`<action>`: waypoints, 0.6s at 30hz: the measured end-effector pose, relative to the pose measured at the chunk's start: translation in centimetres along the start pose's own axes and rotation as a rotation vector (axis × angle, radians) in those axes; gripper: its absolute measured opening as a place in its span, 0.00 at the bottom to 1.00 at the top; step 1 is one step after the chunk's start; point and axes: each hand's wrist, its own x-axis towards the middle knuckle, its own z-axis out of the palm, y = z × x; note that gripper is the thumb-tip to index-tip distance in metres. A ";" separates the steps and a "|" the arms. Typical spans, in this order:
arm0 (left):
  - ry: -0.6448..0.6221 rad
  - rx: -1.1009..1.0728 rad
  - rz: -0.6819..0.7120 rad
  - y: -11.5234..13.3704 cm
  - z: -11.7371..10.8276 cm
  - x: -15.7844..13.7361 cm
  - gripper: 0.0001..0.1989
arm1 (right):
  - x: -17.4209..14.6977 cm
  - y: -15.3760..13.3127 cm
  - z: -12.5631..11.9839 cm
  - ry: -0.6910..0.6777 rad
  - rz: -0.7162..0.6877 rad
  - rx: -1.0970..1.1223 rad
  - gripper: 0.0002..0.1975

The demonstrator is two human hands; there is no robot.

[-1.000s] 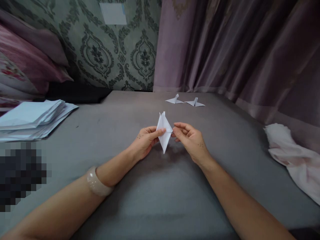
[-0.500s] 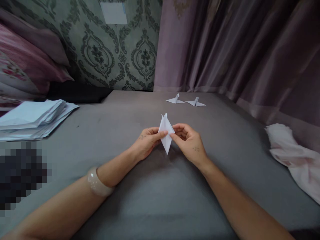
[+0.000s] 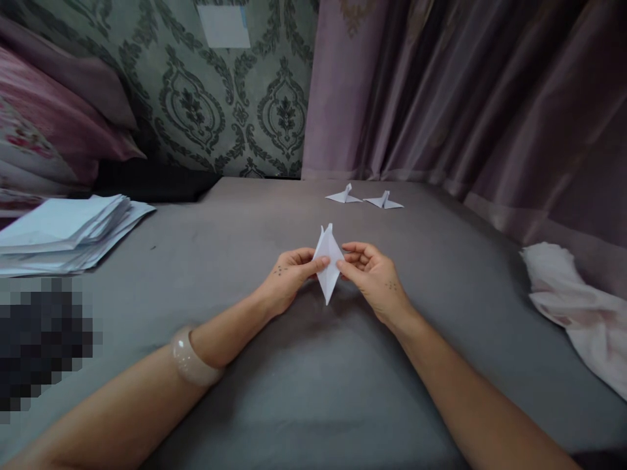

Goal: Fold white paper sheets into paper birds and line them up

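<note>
We are holding the folded paper (image 3: 330, 249) between our hands, its long points running up and down, above the grey cloth (image 3: 333, 385). Our left hand (image 3: 290, 277) is pinching its left side, thumb across the front; our right hand's (image 3: 376, 281) fingers are grasping its right edge. Beyond, two paper birds (image 3: 385, 202) are resting side by side; a paper stack (image 3: 59, 225) is lying leftward.

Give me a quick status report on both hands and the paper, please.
Left hand gripping folded paper; right hand at its right edge. Paper diamond-shaped, one point toward the wearer. Two paper birds beyond, not in the way.
</note>
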 end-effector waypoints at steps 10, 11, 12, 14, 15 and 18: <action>0.063 -0.071 -0.104 0.0 -0.5 0.5 0.09 | 0.0 0.3 0.1 -0.031 -0.001 0.025 0.19; 0.048 -0.063 -0.095 0.0 -0.4 0.4 0.10 | 0.0 0.2 0.1 -0.026 0.018 0.044 0.19; 0.027 -0.060 -0.085 0.0 -0.3 0.3 0.12 | 0.0 0.2 0.0 -0.021 0.047 0.070 0.18; -0.014 -0.074 -0.069 0.1 -0.2 0.2 0.16 | 0.0 0.0 -0.1 -0.013 0.110 0.130 0.18; -0.030 -0.088 -0.068 0.1 -0.2 0.2 0.18 | 0.1 0.0 -0.2 -0.011 0.136 0.160 0.18; -0.079 -0.126 -0.090 0.4 -0.3 0.3 0.25 | 0.2 -0.1 -0.4 -0.002 0.172 0.221 0.18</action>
